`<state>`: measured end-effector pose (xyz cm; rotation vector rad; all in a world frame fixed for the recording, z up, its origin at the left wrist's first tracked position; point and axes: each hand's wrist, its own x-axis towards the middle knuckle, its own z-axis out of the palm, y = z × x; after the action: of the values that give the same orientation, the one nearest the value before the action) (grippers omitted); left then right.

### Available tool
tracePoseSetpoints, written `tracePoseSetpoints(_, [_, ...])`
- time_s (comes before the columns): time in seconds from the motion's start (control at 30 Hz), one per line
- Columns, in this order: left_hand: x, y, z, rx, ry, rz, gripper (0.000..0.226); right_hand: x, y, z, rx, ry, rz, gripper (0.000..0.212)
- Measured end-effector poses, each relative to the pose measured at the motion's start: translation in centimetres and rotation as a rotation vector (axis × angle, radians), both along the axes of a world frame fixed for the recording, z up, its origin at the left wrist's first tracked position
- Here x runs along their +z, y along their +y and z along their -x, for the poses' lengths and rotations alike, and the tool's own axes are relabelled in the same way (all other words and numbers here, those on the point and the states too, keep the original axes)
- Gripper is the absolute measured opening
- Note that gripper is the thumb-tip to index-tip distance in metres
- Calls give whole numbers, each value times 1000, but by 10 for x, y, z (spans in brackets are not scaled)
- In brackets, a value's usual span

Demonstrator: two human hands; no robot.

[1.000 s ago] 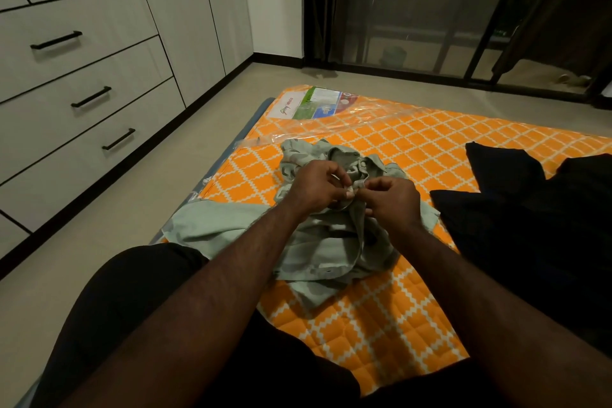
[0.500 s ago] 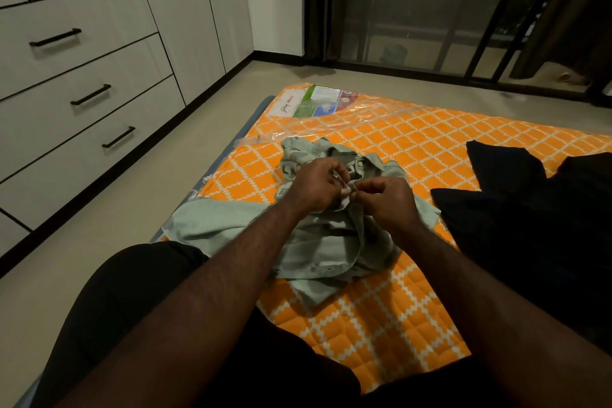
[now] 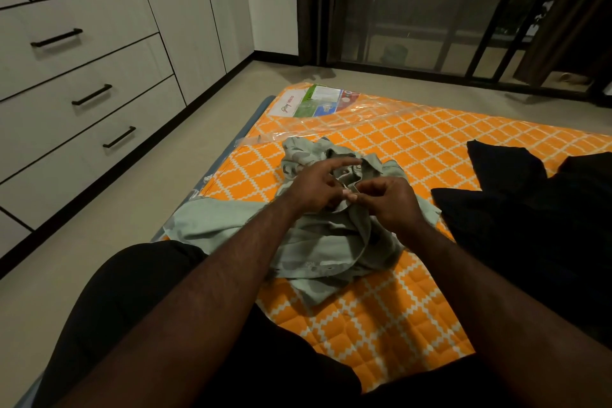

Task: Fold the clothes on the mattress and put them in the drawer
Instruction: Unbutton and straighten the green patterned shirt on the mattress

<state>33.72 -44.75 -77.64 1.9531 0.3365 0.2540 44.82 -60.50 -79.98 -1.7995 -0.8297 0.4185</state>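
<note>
A pale green shirt [image 3: 318,242] lies crumpled on the orange patterned mattress [image 3: 414,149], its collar towards the far side. My left hand [image 3: 314,189] and my right hand [image 3: 389,200] meet over its upper front and pinch the fabric just below the collar. The left index finger points out straight over the collar. A black garment [image 3: 530,209] lies spread on the mattress to the right. The drawers [image 3: 82,99] in the white cabinet on the left are all shut.
Beige floor [image 3: 132,195] runs between the mattress and the cabinet. A printed label under clear plastic wrap [image 3: 314,103] sits at the mattress's far left corner. Dark glass doors with curtains stand behind. My knees in black shorts [image 3: 132,291] are at the near edge.
Both hands stay at the same spot on the shirt front. The left index finger has lifted and straightened over the collar.
</note>
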Motion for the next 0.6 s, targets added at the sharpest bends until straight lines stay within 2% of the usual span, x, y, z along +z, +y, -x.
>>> tracePoseSetpoints(0.07, [-3, 3, 0, -72, 4, -57, 60, 1, -1, 0, 15, -18, 4, 28])
tracePoseSetpoints(0.13, [-5, 3, 0, -97, 23, -134, 51, 1, -1, -1, 20, -77, 21, 17])
tracePoseSetpoints(0.3, [-5, 0, -3, 59, -1, -375, 20, 1, -1, 1, -18, -84, 11, 17])
tracePoseSetpoints(0.5, [-8, -9, -8, 158, -59, -486, 6, 4, 4, 7, -125, -89, -25, 17])
tracePoseSetpoints(0.6, [-9, -14, -9, 206, -77, -481, 3, 7, 5, 8, -162, -80, -25, 17])
